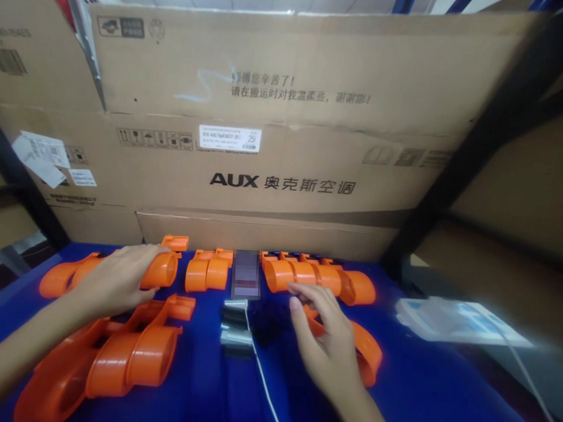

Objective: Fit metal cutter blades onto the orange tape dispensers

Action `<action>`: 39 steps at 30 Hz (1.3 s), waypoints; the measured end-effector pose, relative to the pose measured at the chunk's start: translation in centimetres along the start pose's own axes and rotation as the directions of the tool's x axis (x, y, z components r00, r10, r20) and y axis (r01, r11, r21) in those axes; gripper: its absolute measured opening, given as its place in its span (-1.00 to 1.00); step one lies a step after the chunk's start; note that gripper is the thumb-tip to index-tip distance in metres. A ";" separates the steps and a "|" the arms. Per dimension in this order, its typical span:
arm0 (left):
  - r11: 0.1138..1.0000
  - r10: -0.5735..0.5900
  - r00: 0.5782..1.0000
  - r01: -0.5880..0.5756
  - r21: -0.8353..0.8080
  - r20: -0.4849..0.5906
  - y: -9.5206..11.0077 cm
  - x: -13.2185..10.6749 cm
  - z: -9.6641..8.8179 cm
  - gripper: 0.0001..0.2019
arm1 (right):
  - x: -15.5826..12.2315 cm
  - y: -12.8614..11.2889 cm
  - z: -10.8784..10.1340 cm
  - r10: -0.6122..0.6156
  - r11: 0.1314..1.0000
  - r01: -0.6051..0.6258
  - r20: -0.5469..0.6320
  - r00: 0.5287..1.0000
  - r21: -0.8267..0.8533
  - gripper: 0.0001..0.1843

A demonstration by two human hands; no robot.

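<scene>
As the head view shows, with the pair of silver-and-black blocks (235, 338) as clock centre, the left hand (122, 275) lies palm down at ten o'clock over the back-left row of orange plastic rings (161, 272); its thumb sits at the row's near side, perhaps to steady it, though I cannot tell whether the fingers grip. The right hand (329, 337) is at three o'clock, fingers loosely curled and parted from the thumb, nothing seen between the tips; it partly hides a curved orange plastic piece (369, 348). More rings, a pair (208, 274) at eleven, a row of four (303, 274) near one-thirty and a front-left row (111, 368) between eight and nine, flank the middle, likely so that the white cord (265, 384) can run through. The AUX air-conditioner carton (284, 155) stands at twelve, probably as a screen.
</scene>
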State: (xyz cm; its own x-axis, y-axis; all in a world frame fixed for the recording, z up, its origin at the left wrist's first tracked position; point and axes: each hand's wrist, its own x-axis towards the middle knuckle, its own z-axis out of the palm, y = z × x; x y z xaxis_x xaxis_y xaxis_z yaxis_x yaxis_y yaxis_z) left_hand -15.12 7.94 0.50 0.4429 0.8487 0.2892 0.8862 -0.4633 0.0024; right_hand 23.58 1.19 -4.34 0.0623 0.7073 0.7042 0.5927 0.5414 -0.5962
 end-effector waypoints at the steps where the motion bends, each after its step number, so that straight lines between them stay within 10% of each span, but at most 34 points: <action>1: 1.000 -0.005 1.000 0.005 0.007 0.019 0.2 0.2 0.3 -0.46 | 0.0 -0.1 -0.1 0.008 1.000 -0.007 -0.018 1.000 0.018 -0.84; 9: 0.999 -0.049 0.982 0.049 0.004 0.184 0.5 1.9 3.1 -0.30 | -0.3 -0.1 -1.0 0.070 0.988 -0.045 -0.165 0.984 0.151 -0.84; 15: 0.994 -0.005 0.977 0.029 -0.109 0.213 1.0 3.8 1.5 -0.22 | -0.4 -0.9 -1.1 0.045 0.989 -0.025 -0.135 0.990 0.146 -0.84; 20: 0.969 0.188 0.979 -0.172 -0.178 0.073 8.6 7.9 1.7 -0.32 | -0.5 -1.1 -1.2 0.061 0.984 -0.034 -0.150 0.987 0.176 -0.83; 27: 0.928 0.361 0.930 -0.352 -0.126 0.065 18.1 13.0 6.8 -0.04 | -0.2 0.2 -1.6 0.199 0.937 -0.077 -0.336 0.921 0.342 -0.81; 39: 0.929 0.361 0.933 -0.359 -0.093 0.010 17.5 13.5 8.2 -0.16 | -0.5 -0.6 -1.7 0.199 0.944 -0.117 -0.249 0.948 0.308 -0.84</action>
State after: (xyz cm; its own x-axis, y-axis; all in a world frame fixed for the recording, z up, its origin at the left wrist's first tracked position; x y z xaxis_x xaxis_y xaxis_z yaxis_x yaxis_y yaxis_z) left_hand 7.46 13.43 -3.43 0.7342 0.6267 0.2611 0.6517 -0.7584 -0.0121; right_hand 24.57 -0.25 -3.74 0.3772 0.6645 0.6451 0.3049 0.5686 -0.7640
